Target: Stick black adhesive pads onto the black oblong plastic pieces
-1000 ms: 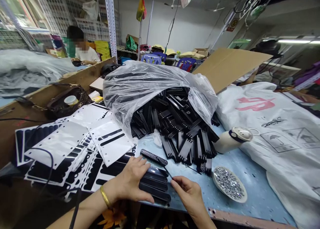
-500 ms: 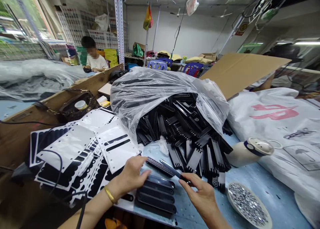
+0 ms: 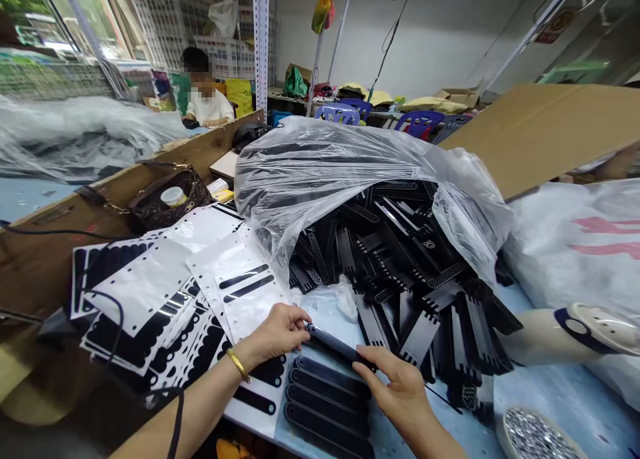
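A long black plastic strip (image 3: 333,342) with a rounded end is stretched between my hands above the blue table. My left hand (image 3: 280,330) pinches its far left end. My right hand (image 3: 393,379) grips the near right end between thumb and fingers. Just below, several similar black strips (image 3: 327,395) lie side by side in a row. To the left are white backing sheets (image 3: 247,289) with black strip-shaped stickers. Beyond my hands, a heap of black plastic pieces (image 3: 400,265), some with toothed ends, spills from a clear plastic bag (image 3: 310,172).
At the right stand a cream bottle (image 3: 540,335) and a bowl of small shiny metal pieces (image 3: 537,435). A wooden board (image 3: 45,239) edges the table's left, with a brown handbag (image 3: 165,199) beside it. Cardboard (image 3: 555,132) leans behind. Another person (image 3: 210,105) sits further back.
My left hand has closed from a spread pose onto the strip's left end. My right hand keeps hold of the strip. The view has turned left, shifting the scene rightward.
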Available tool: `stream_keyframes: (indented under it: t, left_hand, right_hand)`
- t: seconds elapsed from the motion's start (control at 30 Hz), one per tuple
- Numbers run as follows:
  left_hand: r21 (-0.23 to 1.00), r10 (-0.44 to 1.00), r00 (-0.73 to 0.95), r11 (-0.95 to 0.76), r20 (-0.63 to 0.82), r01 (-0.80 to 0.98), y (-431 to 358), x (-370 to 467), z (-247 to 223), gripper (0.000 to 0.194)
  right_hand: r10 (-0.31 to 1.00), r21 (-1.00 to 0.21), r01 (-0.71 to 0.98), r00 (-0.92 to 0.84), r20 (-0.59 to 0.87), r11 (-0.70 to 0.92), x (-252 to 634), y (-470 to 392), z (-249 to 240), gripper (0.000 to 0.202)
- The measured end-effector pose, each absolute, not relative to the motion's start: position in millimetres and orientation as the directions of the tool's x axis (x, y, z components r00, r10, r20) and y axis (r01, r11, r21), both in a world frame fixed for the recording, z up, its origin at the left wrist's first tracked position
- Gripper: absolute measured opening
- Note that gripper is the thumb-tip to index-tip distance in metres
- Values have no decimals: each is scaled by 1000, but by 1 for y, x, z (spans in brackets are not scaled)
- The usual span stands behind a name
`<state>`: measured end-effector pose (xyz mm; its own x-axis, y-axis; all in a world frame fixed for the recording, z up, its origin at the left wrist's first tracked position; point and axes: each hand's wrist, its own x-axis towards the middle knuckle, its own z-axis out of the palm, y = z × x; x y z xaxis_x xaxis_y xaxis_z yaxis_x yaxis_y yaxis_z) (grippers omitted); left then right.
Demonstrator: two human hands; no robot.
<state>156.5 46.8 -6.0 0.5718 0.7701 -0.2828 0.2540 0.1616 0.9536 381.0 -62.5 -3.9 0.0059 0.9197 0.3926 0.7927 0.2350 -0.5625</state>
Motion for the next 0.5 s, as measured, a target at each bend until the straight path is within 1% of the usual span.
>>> stream_keyframes:
  t: [0.17,0.33,0.5]
  left_hand:
    - [949,759,571,217,-312,231,47,155,-4,23]
    - [948,756,573,228,-316,222,46,155,-4,21]
    - [950,761,569,225,-311,218,46,155,-5,20]
  right_hand:
    - [931,-558,796,-19,364,235,383,-62,0,25]
    - [923,-515,819,-42,383,251,382,-62,0,24]
    - [934,-522,823,-30,355,225,381,-62,-2,25]
